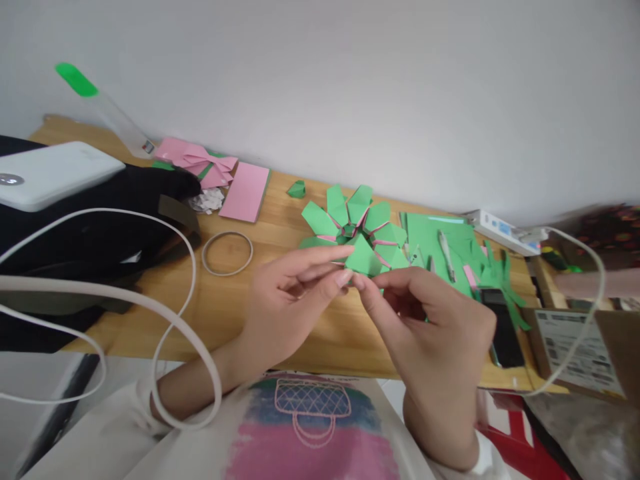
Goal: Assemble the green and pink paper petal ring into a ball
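A ring of folded green paper petals with pink edges, an origami flower (359, 207), is at the middle of the wooden table. My left hand (293, 293) pinches the near edge of its front petal between thumb and fingers. Right beside it, my right hand (425, 320) grips the same edge, thumb against the curled index finger. The two thumb tips almost meet there. Behind the flower lies a small folded green paper piece (297, 189). Fingers hide part of the petal's lower edge.
At left, a white power bank (60, 175) lies on a black bag (125, 233), with white cables looping across. Tape ring (227, 254), pink paper (245, 192) and folded pink paper (207, 163) stand nearby. Rightward are green sheets (425, 233), a craft knife (447, 255), phone (501, 327) and power strip (503, 230).
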Action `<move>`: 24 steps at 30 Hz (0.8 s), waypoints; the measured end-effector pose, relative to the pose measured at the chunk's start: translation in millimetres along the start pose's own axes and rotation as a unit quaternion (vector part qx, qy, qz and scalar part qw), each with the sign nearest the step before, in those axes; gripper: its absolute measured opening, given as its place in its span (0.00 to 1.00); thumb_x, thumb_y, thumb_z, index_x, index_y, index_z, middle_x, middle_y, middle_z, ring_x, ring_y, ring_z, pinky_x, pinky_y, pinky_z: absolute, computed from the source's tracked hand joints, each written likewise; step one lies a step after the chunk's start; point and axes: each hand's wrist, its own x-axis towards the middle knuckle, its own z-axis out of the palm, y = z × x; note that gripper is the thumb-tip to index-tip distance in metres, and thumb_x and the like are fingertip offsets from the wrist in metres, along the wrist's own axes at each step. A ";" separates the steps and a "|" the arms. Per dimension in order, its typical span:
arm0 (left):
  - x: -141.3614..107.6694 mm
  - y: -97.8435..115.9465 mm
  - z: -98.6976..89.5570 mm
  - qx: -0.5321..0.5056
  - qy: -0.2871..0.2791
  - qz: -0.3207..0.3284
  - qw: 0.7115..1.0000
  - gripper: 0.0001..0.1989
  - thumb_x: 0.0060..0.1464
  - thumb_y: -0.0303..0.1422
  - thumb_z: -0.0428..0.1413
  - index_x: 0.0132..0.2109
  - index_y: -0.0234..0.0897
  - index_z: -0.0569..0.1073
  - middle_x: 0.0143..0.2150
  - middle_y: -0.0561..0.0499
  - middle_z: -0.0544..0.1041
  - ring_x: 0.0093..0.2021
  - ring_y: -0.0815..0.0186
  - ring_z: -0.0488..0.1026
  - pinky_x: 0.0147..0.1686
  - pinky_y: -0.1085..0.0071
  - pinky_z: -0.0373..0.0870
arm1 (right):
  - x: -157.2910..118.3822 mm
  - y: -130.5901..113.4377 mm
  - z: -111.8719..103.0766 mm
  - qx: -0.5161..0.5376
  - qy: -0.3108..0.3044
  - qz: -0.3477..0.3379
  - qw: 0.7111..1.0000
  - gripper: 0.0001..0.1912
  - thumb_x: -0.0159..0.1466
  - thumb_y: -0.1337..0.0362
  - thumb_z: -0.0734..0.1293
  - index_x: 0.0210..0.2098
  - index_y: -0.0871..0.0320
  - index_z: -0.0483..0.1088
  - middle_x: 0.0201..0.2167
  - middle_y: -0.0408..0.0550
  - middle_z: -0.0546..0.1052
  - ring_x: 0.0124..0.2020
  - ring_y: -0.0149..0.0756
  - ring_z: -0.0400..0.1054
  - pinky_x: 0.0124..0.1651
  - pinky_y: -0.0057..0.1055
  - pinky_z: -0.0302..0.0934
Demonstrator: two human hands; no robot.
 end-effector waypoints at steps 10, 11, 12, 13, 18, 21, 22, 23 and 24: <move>3.9 -5.0 0.3 0.034 0.094 0.045 0.994 0.09 0.54 0.30 0.63 0.44 0.40 0.80 0.40 0.53 0.84 0.38 0.68 0.82 0.40 0.77 0.80 | -5.9 0.8 13.5 0.320 -0.051 0.142 0.935 0.02 0.59 0.64 0.71 0.31 0.55 0.77 0.15 0.36 0.70 0.15 0.24 0.59 0.17 0.22 0.54; 3.8 -5.8 1.2 0.031 0.091 0.045 0.994 0.09 0.53 0.30 0.63 0.44 0.40 0.80 0.40 0.53 0.84 0.38 0.69 0.82 0.40 0.78 0.79 | -5.6 -0.6 18.2 0.371 -0.042 0.167 0.912 0.02 0.59 0.64 0.71 0.30 0.56 0.77 0.15 0.36 0.70 0.15 0.24 0.58 0.16 0.22 0.53; 3.8 -6.7 2.1 0.030 0.090 0.049 0.994 0.10 0.53 0.30 0.63 0.44 0.41 0.80 0.40 0.53 0.84 0.37 0.69 0.82 0.40 0.79 0.79 | -5.2 -2.0 23.1 0.409 -0.028 0.189 0.893 0.03 0.58 0.64 0.71 0.29 0.56 0.76 0.15 0.36 0.69 0.15 0.23 0.57 0.16 0.21 0.51; 3.8 -7.8 3.1 0.029 0.092 0.056 0.994 0.10 0.52 0.29 0.63 0.44 0.41 0.80 0.40 0.54 0.84 0.37 0.70 0.82 0.39 0.80 0.79 | -4.7 -3.2 27.6 0.435 -0.015 0.207 0.876 0.03 0.57 0.64 0.72 0.27 0.57 0.76 0.14 0.36 0.68 0.14 0.22 0.55 0.15 0.21 0.49; 3.5 -12.8 5.4 0.036 0.113 0.087 0.989 0.11 0.49 0.28 0.63 0.42 0.40 0.80 0.38 0.53 0.84 0.34 0.68 0.82 0.36 0.79 0.80 | -2.9 -3.9 41.1 0.487 0.003 0.260 0.834 0.11 0.53 0.64 0.75 0.20 0.57 0.70 0.13 0.35 0.66 0.14 0.20 0.51 0.16 0.20 0.47; 2.6 -14.4 5.2 0.055 0.112 0.091 0.988 0.11 0.50 0.29 0.63 0.43 0.40 0.80 0.40 0.52 0.84 0.36 0.68 0.82 0.39 0.78 0.80 | -3.1 -2.3 43.4 0.496 0.008 0.273 0.824 0.09 0.53 0.63 0.75 0.22 0.57 0.71 0.13 0.34 0.65 0.14 0.21 0.51 0.17 0.21 0.49; 2.2 -15.0 5.1 0.064 0.111 0.096 0.987 0.11 0.50 0.29 0.63 0.43 0.40 0.80 0.41 0.52 0.84 0.36 0.68 0.82 0.40 0.78 0.80 | -3.3 -1.8 44.0 0.499 0.011 0.277 0.821 0.09 0.53 0.63 0.75 0.22 0.57 0.72 0.13 0.34 0.65 0.14 0.21 0.52 0.17 0.21 0.49; 1.9 -15.6 5.1 0.073 0.111 0.100 0.986 0.11 0.51 0.28 0.63 0.44 0.40 0.80 0.42 0.52 0.84 0.37 0.68 0.82 0.42 0.78 0.80 | -3.5 -1.3 44.8 0.503 0.014 0.281 0.817 0.09 0.53 0.63 0.75 0.22 0.56 0.72 0.12 0.34 0.66 0.14 0.21 0.52 0.17 0.22 0.50; 1.7 -16.3 5.0 0.082 0.111 0.102 0.985 0.12 0.51 0.28 0.63 0.44 0.41 0.80 0.42 0.52 0.84 0.37 0.68 0.82 0.42 0.78 0.80 | -3.7 -0.9 45.7 0.508 0.016 0.286 0.813 0.08 0.52 0.63 0.75 0.22 0.56 0.72 0.13 0.35 0.67 0.14 0.22 0.53 0.17 0.22 0.51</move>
